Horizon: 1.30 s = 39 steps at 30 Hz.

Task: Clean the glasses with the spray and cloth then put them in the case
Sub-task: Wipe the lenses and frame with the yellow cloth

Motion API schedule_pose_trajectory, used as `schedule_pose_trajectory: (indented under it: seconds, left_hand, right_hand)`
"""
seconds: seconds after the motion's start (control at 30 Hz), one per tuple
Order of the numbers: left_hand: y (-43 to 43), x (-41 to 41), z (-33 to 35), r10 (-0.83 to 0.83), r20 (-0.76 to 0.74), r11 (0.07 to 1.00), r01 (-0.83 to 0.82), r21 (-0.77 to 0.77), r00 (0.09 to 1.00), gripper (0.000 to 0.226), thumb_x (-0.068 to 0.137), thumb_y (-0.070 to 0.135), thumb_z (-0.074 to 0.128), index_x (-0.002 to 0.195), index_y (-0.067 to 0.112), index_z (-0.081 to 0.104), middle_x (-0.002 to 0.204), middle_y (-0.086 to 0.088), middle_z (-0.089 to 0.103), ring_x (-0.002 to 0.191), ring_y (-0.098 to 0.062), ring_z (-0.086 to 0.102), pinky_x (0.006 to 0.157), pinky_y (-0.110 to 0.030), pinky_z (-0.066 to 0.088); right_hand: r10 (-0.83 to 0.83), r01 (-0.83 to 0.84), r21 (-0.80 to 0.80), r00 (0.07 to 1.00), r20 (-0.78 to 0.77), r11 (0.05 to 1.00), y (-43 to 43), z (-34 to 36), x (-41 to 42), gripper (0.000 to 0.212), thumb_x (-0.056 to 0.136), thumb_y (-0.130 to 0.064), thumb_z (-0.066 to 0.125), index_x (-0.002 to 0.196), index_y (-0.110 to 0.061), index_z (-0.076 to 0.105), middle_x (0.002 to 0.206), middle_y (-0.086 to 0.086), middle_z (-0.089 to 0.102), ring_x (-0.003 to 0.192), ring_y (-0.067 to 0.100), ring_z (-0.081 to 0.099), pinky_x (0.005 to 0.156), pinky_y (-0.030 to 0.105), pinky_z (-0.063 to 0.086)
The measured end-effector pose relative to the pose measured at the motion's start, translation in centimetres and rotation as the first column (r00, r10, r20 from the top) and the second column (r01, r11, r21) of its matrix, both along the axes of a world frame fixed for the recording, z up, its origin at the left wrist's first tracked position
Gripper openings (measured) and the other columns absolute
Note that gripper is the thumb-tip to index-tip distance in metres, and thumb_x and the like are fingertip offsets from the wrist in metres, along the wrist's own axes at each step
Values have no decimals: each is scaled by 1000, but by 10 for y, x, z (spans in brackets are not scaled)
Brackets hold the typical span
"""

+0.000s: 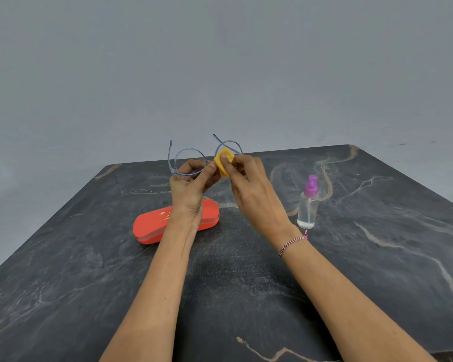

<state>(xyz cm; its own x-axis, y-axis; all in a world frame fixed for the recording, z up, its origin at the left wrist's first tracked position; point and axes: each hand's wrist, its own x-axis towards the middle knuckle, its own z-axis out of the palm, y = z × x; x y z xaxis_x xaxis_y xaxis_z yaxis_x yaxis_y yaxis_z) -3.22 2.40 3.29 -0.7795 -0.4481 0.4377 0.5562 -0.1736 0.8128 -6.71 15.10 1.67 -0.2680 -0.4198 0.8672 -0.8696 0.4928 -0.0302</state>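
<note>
L hand (187,188) grips thin round-rimmed glasses (191,160) — R hand (249,188) pinches soft yellow cloth (223,161) on lens.

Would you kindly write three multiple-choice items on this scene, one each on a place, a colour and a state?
1. Where does the spray bottle stand?
A. on the table, to the right of the right hand
B. inside the case
C. in the left hand

2. What colour is the cloth?
A. white
B. yellow
C. green

3. How is the case now?
A. open and holding the glasses
B. open and empty
C. shut, lying on the table

Answers:
1 A, the bottle is upright on the table, beside the right hand.
2 B, the right hand presses a yellow cloth on one lens of the glasses.
3 C, its lid is down, and the left hand holds the glasses above it.
</note>
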Motion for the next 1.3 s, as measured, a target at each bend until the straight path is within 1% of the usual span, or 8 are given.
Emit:
schedule_pose_trajectory:
  seconds: [0.1,0.2,0.43,0.67,0.8,0.93,1.13,1.3]
  left_hand:
    - [-2,1,2,-14,-4,1000,14,16,1000,36,80,-5,62,55,20,69,64,1,71,64,-13,69,63,-22,56]
    - [1,1,3,-39,0,999,39,-2,999,37,80,-5,62,55,21,69,65,-2,72,65,-15,70,62,-20,55]
    - [-2,-1,0,-33,-1,999,33,-19,999,39,80,-8,61,55,21,68,61,3,69,66,-12,69,65,-24,55]
    - [2,-1,0,-29,0,999,29,-45,1000,38,80,-8,61,56,20,70,64,0,71,64,-13,69,63,-21,55]
    - [-1,0,1,-26,-15,1000,26,15,1000,33,81,-7,60,61,18,69,67,-4,72,67,-16,71,62,-20,55]
    - [-5,-1,2,14,-13,994,-12,113,1000,19,84,-9,57,71,6,60,65,-2,71,63,-13,69,60,-19,55]
    - [-3,0,2,39,12,990,-40,136,999,18,85,-6,57,72,7,58,63,3,70,62,-9,68,59,-19,54]
    - [-5,0,4,-17,-17,983,19,185,1000,14,87,-5,54,77,4,59,64,-2,71,63,-12,69,61,-19,56]
  right_hand:
    - [-21,21,-21,1000,9,1000,4,0,-3,55,82,9,57,135,-3,45,115,11,42,96,26,46,68,37,55]
    - [-60,64,-103,997,47,993,7,2,-7,52,84,8,56,134,-1,46,115,7,36,96,24,44,72,33,53]
    - [-32,32,-10,999,-14,999,-6,0,1,58,80,11,60,135,-1,46,117,5,33,98,21,39,71,29,53]
    - [-104,108,-93,994,43,990,2,4,-9,58,81,13,57,136,0,43,117,5,31,99,22,37,72,29,50]
    - [-127,132,-79,990,67,988,3,-1,-11,59,80,14,57,135,2,43,115,6,31,98,22,37,71,30,50]
    - [-80,81,-31,996,45,996,-7,-5,-2,55,79,12,59,132,2,47,114,5,32,94,20,37,71,29,50]
    - [-49,49,15,999,-20,999,-9,-5,0,61,76,13,62,133,-1,47,116,4,33,93,19,36,71,27,52]
    - [-65,65,-38,998,-7,997,-2,-6,-8,61,76,15,60,134,-2,47,116,3,35,94,19,38,72,29,52]
